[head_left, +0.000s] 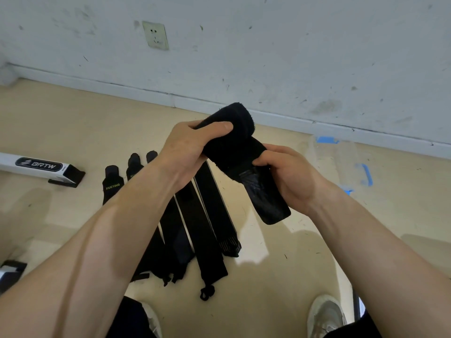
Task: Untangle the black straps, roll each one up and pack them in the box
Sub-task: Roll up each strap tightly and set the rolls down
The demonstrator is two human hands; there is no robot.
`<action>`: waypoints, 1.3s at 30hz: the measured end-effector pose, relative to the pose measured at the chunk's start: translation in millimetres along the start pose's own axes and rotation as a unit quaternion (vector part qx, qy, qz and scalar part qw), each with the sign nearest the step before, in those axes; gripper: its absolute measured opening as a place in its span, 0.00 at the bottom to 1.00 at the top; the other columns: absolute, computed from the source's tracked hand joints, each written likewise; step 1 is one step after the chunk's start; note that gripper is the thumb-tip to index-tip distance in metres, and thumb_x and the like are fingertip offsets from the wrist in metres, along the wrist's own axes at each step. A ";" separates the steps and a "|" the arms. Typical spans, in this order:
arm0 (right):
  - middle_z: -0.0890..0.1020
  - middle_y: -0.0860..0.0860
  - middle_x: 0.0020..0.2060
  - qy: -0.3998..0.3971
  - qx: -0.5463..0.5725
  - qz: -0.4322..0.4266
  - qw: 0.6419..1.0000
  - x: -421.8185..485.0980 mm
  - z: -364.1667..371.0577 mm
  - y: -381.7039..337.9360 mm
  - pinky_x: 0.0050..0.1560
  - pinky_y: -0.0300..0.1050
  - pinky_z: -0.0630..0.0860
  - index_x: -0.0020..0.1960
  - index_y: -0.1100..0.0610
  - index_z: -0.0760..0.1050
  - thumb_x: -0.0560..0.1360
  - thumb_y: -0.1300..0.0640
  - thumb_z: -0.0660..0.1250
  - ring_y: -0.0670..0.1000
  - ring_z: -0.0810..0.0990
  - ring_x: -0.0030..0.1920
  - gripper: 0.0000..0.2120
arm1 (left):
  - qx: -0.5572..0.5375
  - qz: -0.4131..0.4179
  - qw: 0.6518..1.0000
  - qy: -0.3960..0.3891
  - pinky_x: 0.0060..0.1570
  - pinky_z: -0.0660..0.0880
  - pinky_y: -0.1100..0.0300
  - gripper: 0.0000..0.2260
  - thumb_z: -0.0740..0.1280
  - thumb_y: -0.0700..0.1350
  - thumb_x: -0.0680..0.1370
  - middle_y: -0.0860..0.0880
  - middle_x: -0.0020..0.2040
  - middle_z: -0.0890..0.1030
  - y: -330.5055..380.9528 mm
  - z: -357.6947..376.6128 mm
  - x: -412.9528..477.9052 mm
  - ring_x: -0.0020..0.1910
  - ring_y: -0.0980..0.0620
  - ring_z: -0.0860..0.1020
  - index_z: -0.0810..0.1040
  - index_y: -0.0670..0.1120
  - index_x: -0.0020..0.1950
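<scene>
Currently mid-roll on one strap (231,118), held up in the air above the floor (73,113), between both hands. Gripping the rolled part with left hand (190,147): thumb laid across the top, fingers curled round behind and mostly hidden. Pinching the same strap just below the roll with right hand (292,176): fingers curled in, thumb on the near face. Short loose tail (267,203) hanging down past the right palm, shiny patch on it, so probably near the end of this roll. Judgement only.

Plenty left to do. Row of flat straps (202,215) on the floor under the forearms, side by side, roughly parallel, some overlapping at the near ends. Untangling probably done or close to it. Count unclear, partly hidden by the arms. No finished rolls visible anywhere on the floor. Packing apparently not started.

Two candidates for the box: white carton (36,167) marked BRTW at far left, lying on the floor, well apart from the hands; clear bin (341,162) with blue clips at right, near the wall (292,45). Cannot tell which one, nor any contents of either.

Also in view: socket (155,35) on the wall, shoes (324,313) at the bottom edge.
</scene>
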State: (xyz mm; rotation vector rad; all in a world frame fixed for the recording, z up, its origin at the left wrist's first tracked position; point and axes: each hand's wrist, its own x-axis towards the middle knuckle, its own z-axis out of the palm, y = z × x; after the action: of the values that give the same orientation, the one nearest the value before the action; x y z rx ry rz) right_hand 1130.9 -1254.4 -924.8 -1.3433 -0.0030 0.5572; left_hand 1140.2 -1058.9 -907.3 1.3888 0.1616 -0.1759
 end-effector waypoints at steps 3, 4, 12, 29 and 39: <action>0.78 0.54 0.35 0.006 0.002 0.006 1.000 0.2 -2.0 -0.6 0.37 0.43 0.76 0.42 0.60 0.78 0.76 0.69 0.59 0.52 0.78 0.35 0.11 | 0.023 -0.004 1.000 -0.004 0.51 0.82 0.52 0.13 0.75 0.42 0.76 0.45 0.53 0.84 1.1 -0.3 -1.8 0.56 0.44 0.84 0.82 0.42 0.60; 0.79 0.54 0.35 0.008 0.002 0.006 1.000 0.5 -3.1 -1.0 0.37 0.43 0.76 0.42 0.60 0.78 0.76 0.69 0.59 0.51 0.79 0.35 0.11 | 0.026 -0.010 1.000 -0.007 0.50 0.83 0.49 0.16 0.75 0.42 0.75 0.45 0.55 0.83 1.9 -0.4 -1.9 0.56 0.44 0.84 0.81 0.44 0.62; 0.82 0.60 0.51 0.043 -0.008 0.030 0.999 3.5 -2.6 2.3 0.57 0.57 0.73 0.56 0.64 0.83 0.69 0.58 0.67 0.60 0.79 0.52 0.18 | 0.103 0.022 0.993 -0.045 0.52 0.84 0.46 0.25 0.80 0.41 0.70 0.47 0.61 0.80 -0.7 4.4 -7.9 0.58 0.45 0.83 0.79 0.58 0.63; 0.86 0.58 0.50 0.017 -0.027 0.041 0.999 -8.2 -1.8 -13.0 0.46 0.47 0.82 0.63 0.58 0.79 0.78 0.66 0.68 0.54 0.86 0.48 0.14 | -0.099 -0.015 0.994 0.043 0.51 0.83 0.49 0.14 0.70 0.44 0.80 0.46 0.59 0.83 8.2 -2.0 -2.2 0.51 0.51 0.85 0.83 0.46 0.65; 0.82 0.55 0.34 0.110 -0.041 -0.004 0.993 -9.2 4.7 -19.2 0.30 0.40 0.75 0.51 0.57 0.75 0.77 0.63 0.73 0.50 0.77 0.29 0.07 | 0.005 0.037 0.994 0.101 0.51 0.84 0.51 0.20 0.78 0.41 0.74 0.45 0.61 0.81 3.2 -2.6 0.5 0.56 0.44 0.84 0.80 0.49 0.65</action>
State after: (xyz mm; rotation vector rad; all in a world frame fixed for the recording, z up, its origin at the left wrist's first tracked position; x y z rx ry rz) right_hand 1128.7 -1255.8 -903.2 -1.4791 0.1506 0.4031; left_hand 1141.4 -1055.7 -904.8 1.4186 0.2771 0.0272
